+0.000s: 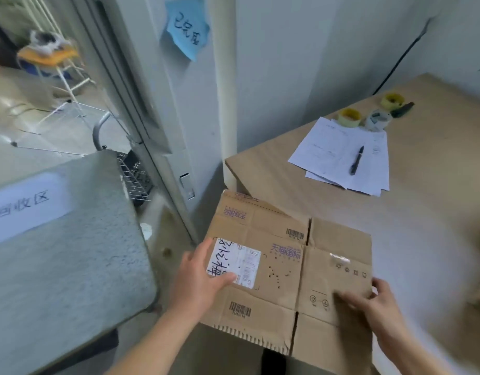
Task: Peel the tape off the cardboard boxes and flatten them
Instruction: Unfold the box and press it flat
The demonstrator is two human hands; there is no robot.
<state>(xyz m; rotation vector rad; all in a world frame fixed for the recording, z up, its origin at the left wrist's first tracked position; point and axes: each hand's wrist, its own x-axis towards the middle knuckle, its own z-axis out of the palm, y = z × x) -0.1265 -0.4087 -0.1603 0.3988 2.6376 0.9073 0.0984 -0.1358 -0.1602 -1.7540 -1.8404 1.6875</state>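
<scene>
Cardboard (282,269) lies flattened and held level between both hands, out over the gap between the grey table (71,266) on the left and the tan table (436,226) on the right, its far right part over the tan table's near corner. Left hand (198,282) grips the sheet's left edge — thumb on top, pressing the corner of a white label (234,262) with handwriting on it, fingers under the sheet. Right hand (374,307) grips the right edge, thumb on top and blurred, fingers curled round the rim. A short strip of clear tape (339,257) clings to the right panel. Barcodes and purple print show on the flaps, and the near flap edge is jagged.

On the tan table, well apart from the sheet, lie white papers (328,147) with a pen (357,160) on them; behind them stand two yellow tape rolls (349,117) and a pale roll (378,119). The grey table carries a white sign (25,207) with writing. A blue note (187,28) is stuck to the wall above.
</scene>
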